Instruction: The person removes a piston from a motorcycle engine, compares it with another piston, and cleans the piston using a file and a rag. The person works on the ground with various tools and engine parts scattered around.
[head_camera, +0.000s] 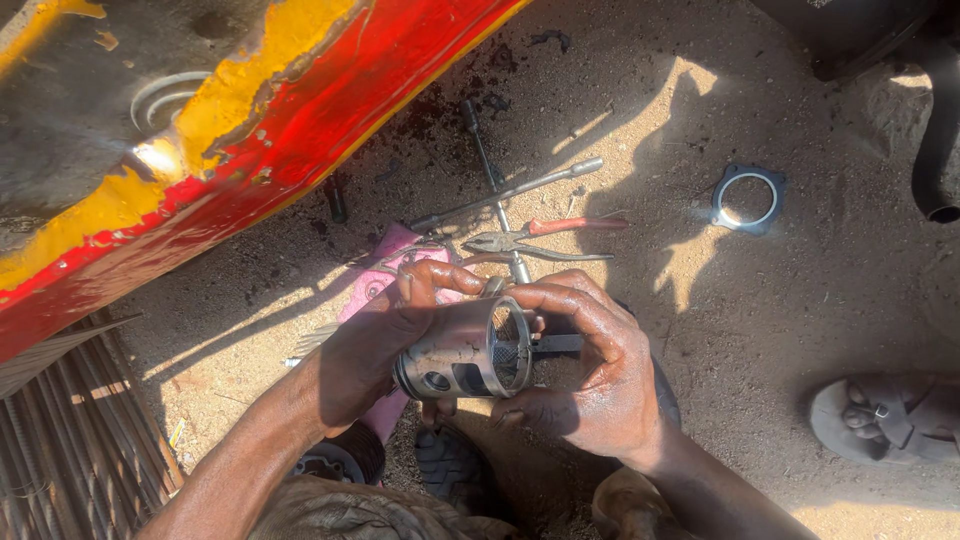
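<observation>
My left hand (385, 340) wraps the closed end of a grey metal piston (465, 350), which lies sideways with its open skirt facing right. My right hand (590, 365) cups the open end, thumb and fingers curled around the rim. Both hands are oily and hold the piston above sandy ground. A pin hole shows in the piston's side.
A cross-shaped wheel wrench (500, 190) and red-handled pliers (545, 238) lie on the sand beyond my hands. A round gasket (748, 198) lies to the right. A red and yellow vehicle body (230, 130) fills the upper left. A pink cloth (385, 280) lies under my hands. A sandalled foot (885, 418) is at right.
</observation>
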